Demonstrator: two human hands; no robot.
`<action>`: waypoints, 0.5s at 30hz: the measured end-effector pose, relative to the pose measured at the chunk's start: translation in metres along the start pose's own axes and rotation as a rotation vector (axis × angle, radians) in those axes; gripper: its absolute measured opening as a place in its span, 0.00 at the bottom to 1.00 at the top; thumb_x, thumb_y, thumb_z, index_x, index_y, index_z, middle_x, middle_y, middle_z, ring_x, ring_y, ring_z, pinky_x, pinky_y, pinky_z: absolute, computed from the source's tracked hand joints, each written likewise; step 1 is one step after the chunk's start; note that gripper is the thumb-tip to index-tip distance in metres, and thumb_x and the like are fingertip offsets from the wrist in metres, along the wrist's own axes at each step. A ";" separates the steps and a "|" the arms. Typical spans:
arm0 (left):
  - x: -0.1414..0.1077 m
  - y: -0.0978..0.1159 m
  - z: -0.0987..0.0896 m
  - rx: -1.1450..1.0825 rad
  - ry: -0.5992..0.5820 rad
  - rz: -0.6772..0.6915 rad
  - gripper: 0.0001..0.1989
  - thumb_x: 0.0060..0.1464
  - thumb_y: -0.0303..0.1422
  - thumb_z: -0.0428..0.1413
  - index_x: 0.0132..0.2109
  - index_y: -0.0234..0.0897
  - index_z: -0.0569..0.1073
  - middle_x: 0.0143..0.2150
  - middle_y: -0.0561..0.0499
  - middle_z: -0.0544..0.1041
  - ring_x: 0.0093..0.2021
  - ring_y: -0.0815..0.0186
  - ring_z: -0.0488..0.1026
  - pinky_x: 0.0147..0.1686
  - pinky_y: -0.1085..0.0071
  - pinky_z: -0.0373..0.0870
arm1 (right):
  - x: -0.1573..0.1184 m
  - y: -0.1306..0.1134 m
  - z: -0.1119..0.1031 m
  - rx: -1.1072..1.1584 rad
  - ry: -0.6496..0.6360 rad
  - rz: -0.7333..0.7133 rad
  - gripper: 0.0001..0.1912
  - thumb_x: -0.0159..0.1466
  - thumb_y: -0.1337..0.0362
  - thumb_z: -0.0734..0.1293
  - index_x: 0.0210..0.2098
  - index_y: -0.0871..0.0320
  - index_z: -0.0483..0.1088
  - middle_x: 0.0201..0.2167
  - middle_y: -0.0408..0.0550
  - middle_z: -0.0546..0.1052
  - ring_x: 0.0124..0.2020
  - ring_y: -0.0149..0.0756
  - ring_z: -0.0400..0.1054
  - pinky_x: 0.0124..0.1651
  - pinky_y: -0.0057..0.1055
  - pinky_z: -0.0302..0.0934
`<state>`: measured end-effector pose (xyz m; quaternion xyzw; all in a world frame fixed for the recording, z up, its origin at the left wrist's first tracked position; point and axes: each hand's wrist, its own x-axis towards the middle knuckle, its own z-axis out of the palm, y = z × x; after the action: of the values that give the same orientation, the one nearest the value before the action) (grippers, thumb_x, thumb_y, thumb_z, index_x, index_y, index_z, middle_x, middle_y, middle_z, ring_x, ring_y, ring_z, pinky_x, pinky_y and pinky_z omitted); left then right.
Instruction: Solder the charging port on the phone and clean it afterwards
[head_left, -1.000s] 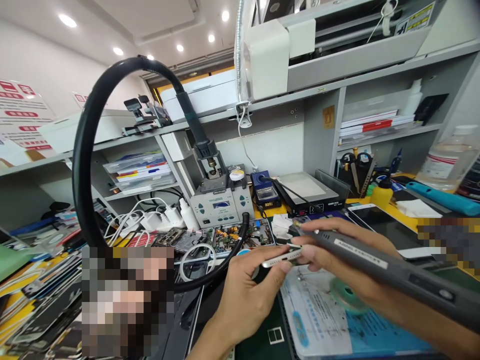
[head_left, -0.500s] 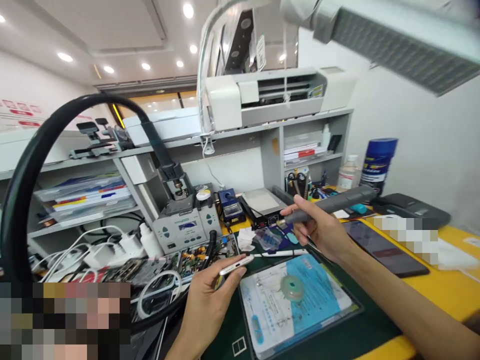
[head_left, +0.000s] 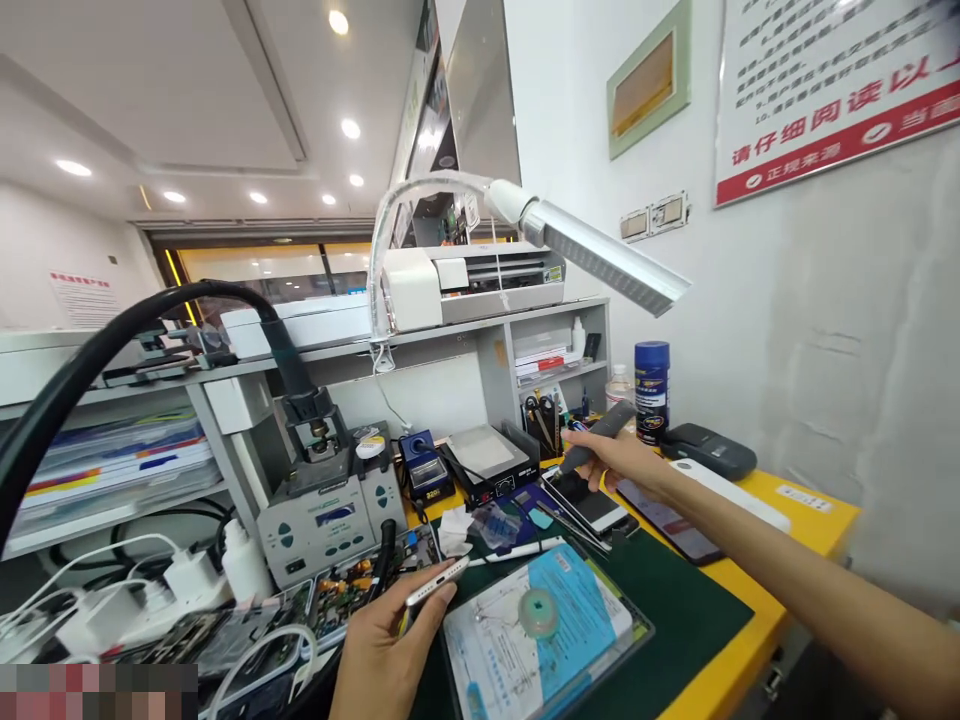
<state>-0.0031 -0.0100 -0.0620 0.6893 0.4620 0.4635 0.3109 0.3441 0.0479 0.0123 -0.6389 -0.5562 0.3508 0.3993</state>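
Observation:
My left hand (head_left: 394, 640) is closed around a white phone (head_left: 437, 582), held edge-on with its charging-port end showing. My right hand (head_left: 619, 458) grips a dark grey, pen-shaped electric screwdriver (head_left: 598, 437), its tip slanting down to the left. Below that hand lies a phone with a black and white face (head_left: 592, 503); whether the tip touches it I cannot tell. Between the hands, a blue and white printed pad (head_left: 570, 585) rests on the green mat (head_left: 690, 610). A round, pale green pot (head_left: 538, 612) sits on the pad.
A hot-air station (head_left: 326, 520) with a thick black hose stands back left, beside circuit boards (head_left: 345, 597) and white chargers (head_left: 187, 575). Behind the mat are a blue soldering unit (head_left: 426, 465) and a flat heating plate (head_left: 487, 455). A blue can (head_left: 652, 392) stands by the wall.
The view has swung right and pulled back. My right hand and the screwdriver are now farther back, over the black and white phone. My left hand keeps its hold on the white phone.

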 end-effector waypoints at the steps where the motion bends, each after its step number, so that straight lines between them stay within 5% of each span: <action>1: 0.000 0.000 0.000 0.002 0.000 0.006 0.17 0.57 0.48 0.60 0.46 0.47 0.85 0.50 0.51 0.85 0.53 0.54 0.80 0.55 0.66 0.76 | 0.005 0.000 -0.002 -0.018 0.043 -0.005 0.16 0.70 0.55 0.66 0.51 0.60 0.72 0.46 0.50 0.78 0.40 0.36 0.75 0.41 0.38 0.73; 8: 0.004 -0.011 -0.001 0.037 -0.031 0.040 0.19 0.55 0.50 0.60 0.47 0.47 0.85 0.50 0.52 0.85 0.55 0.52 0.80 0.56 0.64 0.75 | 0.023 -0.002 -0.035 -0.124 0.188 -0.073 0.17 0.70 0.57 0.67 0.54 0.59 0.70 0.49 0.51 0.77 0.43 0.39 0.75 0.44 0.40 0.73; 15: 0.007 -0.014 -0.002 0.020 -0.040 0.014 0.23 0.53 0.54 0.60 0.47 0.46 0.85 0.51 0.51 0.84 0.56 0.49 0.78 0.60 0.59 0.71 | 0.039 0.031 -0.056 -0.347 0.242 -0.152 0.19 0.70 0.57 0.67 0.57 0.58 0.69 0.52 0.52 0.76 0.45 0.40 0.75 0.45 0.42 0.73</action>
<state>-0.0091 0.0016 -0.0702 0.7048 0.4554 0.4472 0.3097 0.4127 0.0776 0.0081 -0.6917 -0.6029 0.1397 0.3723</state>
